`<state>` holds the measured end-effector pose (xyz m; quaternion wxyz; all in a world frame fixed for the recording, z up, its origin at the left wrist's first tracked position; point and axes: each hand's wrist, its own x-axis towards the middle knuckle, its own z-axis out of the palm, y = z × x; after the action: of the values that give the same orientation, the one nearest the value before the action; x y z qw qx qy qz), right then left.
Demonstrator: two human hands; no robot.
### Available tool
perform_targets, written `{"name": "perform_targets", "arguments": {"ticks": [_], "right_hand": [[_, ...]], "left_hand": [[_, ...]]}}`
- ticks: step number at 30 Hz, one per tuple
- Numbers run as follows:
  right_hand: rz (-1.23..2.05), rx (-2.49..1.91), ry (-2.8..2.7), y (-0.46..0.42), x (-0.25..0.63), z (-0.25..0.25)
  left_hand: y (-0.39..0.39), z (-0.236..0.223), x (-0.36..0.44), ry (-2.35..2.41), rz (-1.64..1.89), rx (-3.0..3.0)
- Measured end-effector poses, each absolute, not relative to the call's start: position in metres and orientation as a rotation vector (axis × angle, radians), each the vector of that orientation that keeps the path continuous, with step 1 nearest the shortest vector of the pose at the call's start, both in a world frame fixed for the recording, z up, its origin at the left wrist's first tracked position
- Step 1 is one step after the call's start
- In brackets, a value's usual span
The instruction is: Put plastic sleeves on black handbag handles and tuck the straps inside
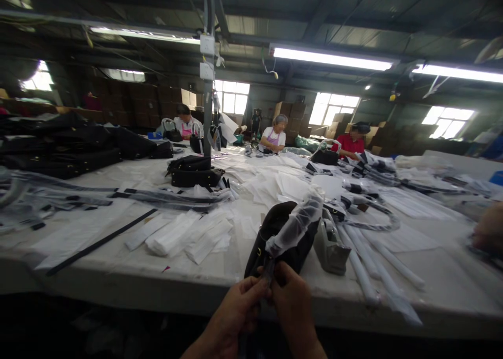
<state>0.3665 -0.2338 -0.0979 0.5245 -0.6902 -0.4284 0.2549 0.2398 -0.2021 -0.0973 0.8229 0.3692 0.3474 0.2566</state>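
A black handbag (275, 220) stands at the table's front edge, its handle wrapped in clear plastic (296, 225). My left hand (245, 301) pinches a dark strap at the near end of the bag, thumb and fingers pressed together. Close beside it, my right hand (291, 296) is closed at the same spot, touching the strap with curled fingers. The fingertips of both hands nearly meet, and part of the grip is hidden. Just right of the bag sits a grey tape dispenser (333, 249).
Stacks of white paper strips (188, 233) and a long black strap (102, 241) lie to the left. White rolled tubes (365, 264) are at the right. More black bags (192, 171) are farther back. Several people work across the table; another person's hand (489, 228) shows at far right.
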Motion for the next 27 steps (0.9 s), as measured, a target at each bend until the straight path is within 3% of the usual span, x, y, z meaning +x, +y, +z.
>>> {"name": "perform_targets", "arguments": {"ticks": [4, 13, 20, 27], "right_hand": [[0.851, -1.521, -0.97, -0.241, 0.372, -0.097], [1.579, -0.691, -0.261, -0.248, 0.362, -0.093], [1.637, -0.578, -0.166, -0.243, 0.358, -0.098], [1.502, -0.787, -0.464, -0.246, 0.36, -0.104]], "left_hand": [[-0.199, -0.108, 0.238, 0.709, 0.575, 0.765], [-0.199, -0.109, 0.236, 0.557, 0.577, 0.375], [-0.198, -0.104, 0.238, 0.495, 0.457, 0.093], [-0.201, -0.114, 0.24, 0.559, 0.545, 0.433]]}}
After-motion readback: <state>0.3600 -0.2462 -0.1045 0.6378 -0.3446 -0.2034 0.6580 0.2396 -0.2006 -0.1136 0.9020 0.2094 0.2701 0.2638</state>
